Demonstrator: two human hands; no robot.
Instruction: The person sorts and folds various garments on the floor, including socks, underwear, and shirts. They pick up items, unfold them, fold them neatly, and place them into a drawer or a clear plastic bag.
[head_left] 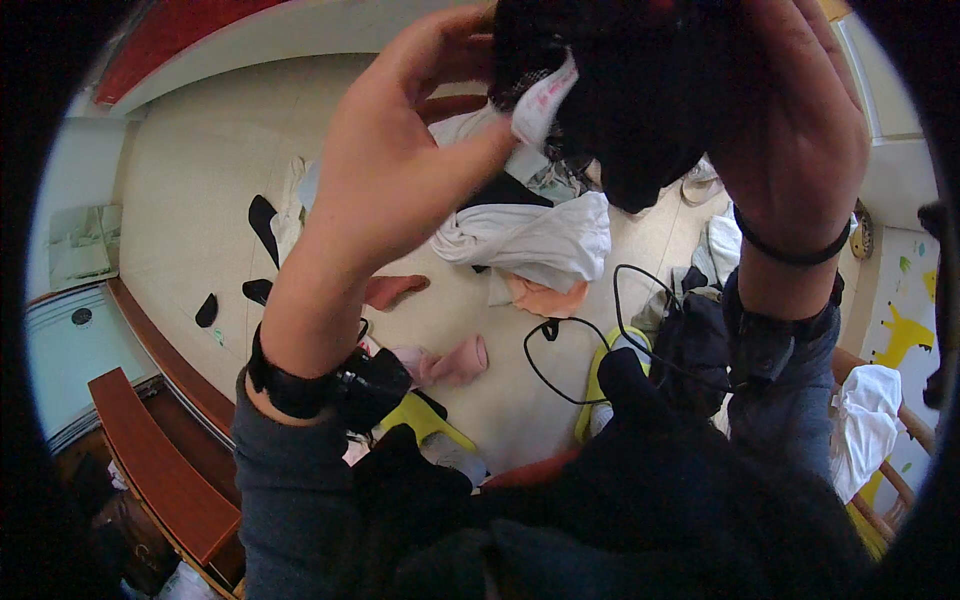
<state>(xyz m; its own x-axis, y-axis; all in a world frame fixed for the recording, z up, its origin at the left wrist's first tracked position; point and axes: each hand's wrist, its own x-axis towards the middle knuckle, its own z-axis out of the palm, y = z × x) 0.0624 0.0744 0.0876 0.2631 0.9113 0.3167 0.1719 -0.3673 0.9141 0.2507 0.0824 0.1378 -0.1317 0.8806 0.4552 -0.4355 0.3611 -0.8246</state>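
Note:
A black garment [640, 90] is held up close in front of me, dark and bunched, with some mesh or lace at its left edge. From that edge hangs a white fabric label [545, 100] with small reddish print. My left hand [400, 150] grips the garment's left side, thumb against the label and fingers partly behind the cloth. On the other side, my right hand [805, 130] holds the garment, its fingers mostly hidden by the cloth and the picture's edge. Below lies a pile of clothes with a white cloth [535, 238] and a peach cloth [548, 297].
Scattered on the tiled floor are a pink sock [460, 362], a reddish sock [394, 291] and several black pieces [263, 228]. Yellow slippers [425, 420] are at my feet, near a looped black cord [530, 370]. Wooden furniture [165, 480] stands at left; white cloth [868, 425] hangs at right.

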